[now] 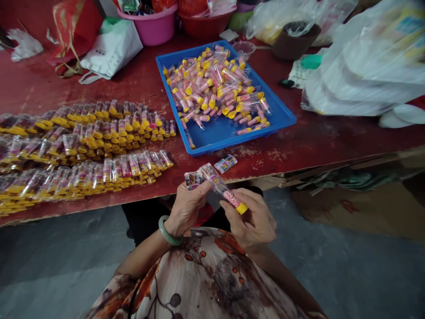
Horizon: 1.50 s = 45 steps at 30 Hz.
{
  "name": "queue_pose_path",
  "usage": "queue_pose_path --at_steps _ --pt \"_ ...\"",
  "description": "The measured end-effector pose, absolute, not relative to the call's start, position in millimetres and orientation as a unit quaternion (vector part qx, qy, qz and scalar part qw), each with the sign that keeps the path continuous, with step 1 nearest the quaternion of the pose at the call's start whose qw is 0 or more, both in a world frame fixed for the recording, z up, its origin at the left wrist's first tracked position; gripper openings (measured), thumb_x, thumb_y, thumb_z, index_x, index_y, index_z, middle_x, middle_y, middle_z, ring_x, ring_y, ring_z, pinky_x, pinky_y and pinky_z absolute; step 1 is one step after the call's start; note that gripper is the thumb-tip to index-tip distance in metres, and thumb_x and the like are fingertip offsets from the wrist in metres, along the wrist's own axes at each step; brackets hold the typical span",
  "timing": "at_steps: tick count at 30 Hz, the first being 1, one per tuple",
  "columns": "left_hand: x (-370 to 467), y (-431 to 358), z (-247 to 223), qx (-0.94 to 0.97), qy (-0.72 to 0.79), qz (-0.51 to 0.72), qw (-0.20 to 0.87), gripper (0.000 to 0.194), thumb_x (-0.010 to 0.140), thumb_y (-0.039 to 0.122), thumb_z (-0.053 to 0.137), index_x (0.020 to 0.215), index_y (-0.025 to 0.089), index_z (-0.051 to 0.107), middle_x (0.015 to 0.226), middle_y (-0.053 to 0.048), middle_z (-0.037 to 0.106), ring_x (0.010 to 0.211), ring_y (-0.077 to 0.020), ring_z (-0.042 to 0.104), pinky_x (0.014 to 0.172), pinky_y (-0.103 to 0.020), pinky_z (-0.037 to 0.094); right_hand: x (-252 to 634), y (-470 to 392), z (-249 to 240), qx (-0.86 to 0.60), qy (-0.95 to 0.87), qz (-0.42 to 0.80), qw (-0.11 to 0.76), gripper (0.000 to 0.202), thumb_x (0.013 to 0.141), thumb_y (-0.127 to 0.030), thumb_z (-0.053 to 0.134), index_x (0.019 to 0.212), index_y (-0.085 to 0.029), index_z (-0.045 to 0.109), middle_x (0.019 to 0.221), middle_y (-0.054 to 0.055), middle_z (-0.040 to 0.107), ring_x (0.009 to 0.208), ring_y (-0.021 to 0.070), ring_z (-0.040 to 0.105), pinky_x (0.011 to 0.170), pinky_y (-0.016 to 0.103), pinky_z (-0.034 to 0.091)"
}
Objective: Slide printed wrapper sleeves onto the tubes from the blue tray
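My right hand (250, 219) is closed around the lower part of a clear plastic tube (221, 188) with a yellow cap and pink-and-white contents. The tube tilts up to the left, toward my left hand (189, 204). Between its thumb and fingers, my left hand pinches small printed labels (192, 179), and its thumb touches the tube's upper end. A printed label also shows at that end; whether it sits fully inside, I cannot tell. On the table edge just beyond lies a small pile of similar labels (226, 163).
A blue tray (202, 148) heaped with yellow-capped tubes (212, 84) stands ahead on the red table (265, 153). Stacked rows of tubes (99, 173) fill the left side. Plastic-wrapped white packs (358, 84) are at right; a pink basin (152, 26) and bags (111, 46) stand behind.
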State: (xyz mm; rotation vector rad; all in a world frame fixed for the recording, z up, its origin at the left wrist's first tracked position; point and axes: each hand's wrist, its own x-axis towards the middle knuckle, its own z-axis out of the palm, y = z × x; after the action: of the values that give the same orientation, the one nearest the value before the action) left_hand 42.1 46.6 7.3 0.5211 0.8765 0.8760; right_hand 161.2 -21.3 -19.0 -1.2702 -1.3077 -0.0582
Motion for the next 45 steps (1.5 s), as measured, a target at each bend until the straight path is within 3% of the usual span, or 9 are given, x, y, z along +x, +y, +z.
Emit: queue_pose_path --at_steps 5,7,10,14,17,28,35,45 --pt "38 48 8 0.232 0.406 0.401 0.787 0.040 0.060 0.032 0.087 0.062 0.015 0.050 0.051 0.009 0.036 0.043 -0.0014 0.023 0.040 -0.019 0.015 170 -25 -13 -0.509 -0.660 0.150 0.532 0.048 0.085 -0.014 0.061 0.131 -0.021 0.055 0.125 0.012 0.059 0.110 0.0262 0.062 0.088 0.044 0.058" --pt "35 49 8 0.232 0.398 0.398 0.793 0.039 0.059 0.030 0.087 0.062 0.014 0.052 0.050 0.009 0.037 0.043 -0.0011 0.023 0.040 -0.019 0.015 175 -24 -9 -0.503 -0.671 0.187 0.512 0.044 0.087 -0.012 0.055 0.130 -0.023 0.056 0.125 0.011 0.060 0.114 0.0256 0.060 0.093 0.045 0.055" --pt "34 48 10 0.242 0.382 0.363 0.815 0.035 0.058 0.029 0.088 0.062 0.012 0.058 0.049 0.008 0.040 0.041 -0.0010 0.025 0.041 -0.019 0.018 176 -22 -9 -0.519 -0.625 0.161 0.561 0.040 0.082 -0.012 0.064 0.120 -0.022 0.062 0.113 0.009 0.064 0.104 0.0240 0.063 0.087 0.043 0.057" --pt "37 42 12 0.235 0.351 0.335 0.842 0.032 0.054 0.030 0.090 0.071 0.011 0.070 0.061 0.000 0.061 0.052 -0.0067 0.049 0.053 -0.021 0.038 172 -17 -13 -0.529 -0.570 0.133 0.614 0.036 0.076 -0.013 0.071 0.111 -0.022 0.065 0.106 0.008 0.065 0.090 0.0208 0.066 0.071 0.036 0.058" --pt "38 39 11 0.221 0.339 0.329 0.853 0.034 0.052 0.029 0.091 0.075 0.012 0.073 0.069 -0.003 0.067 0.062 -0.0112 0.058 0.063 -0.024 0.045 170 -14 -12 -0.532 -0.567 0.114 0.618 0.032 0.077 -0.012 0.069 0.108 -0.021 0.065 0.103 0.007 0.065 0.082 0.0183 0.065 0.065 0.033 0.057" --pt "33 40 2 0.226 0.354 0.321 0.849 0.033 0.052 0.024 0.091 0.077 0.014 0.074 0.075 -0.002 0.071 0.066 -0.0114 0.061 0.069 -0.025 0.047 174 -15 -1 -0.526 -0.634 0.079 0.562 0.031 0.079 -0.007 0.066 0.106 -0.020 0.068 0.096 0.007 0.068 0.085 0.0181 0.066 0.070 0.032 0.056" --pt "33 39 5 0.242 0.347 0.321 0.847 0.035 0.047 0.025 0.093 0.073 0.012 0.072 0.070 -0.001 0.069 0.064 -0.0112 0.060 0.069 -0.025 0.047 162 -16 -3 -0.515 -0.621 -0.018 0.591 0.039 0.075 0.001 0.064 0.108 -0.019 0.070 0.093 0.007 0.070 0.079 0.0181 0.067 0.063 0.030 0.056" --pt "32 36 5 0.262 0.345 0.334 0.837 0.031 0.051 0.023 0.091 0.072 0.012 0.071 0.069 -0.001 0.067 0.061 -0.0097 0.057 0.063 -0.023 0.046 159 -19 -8 -0.519 -0.621 -0.041 0.586 0.040 0.075 0.001 0.065 0.108 -0.021 0.071 0.092 0.006 0.069 0.076 0.0184 0.067 0.060 0.030 0.056"
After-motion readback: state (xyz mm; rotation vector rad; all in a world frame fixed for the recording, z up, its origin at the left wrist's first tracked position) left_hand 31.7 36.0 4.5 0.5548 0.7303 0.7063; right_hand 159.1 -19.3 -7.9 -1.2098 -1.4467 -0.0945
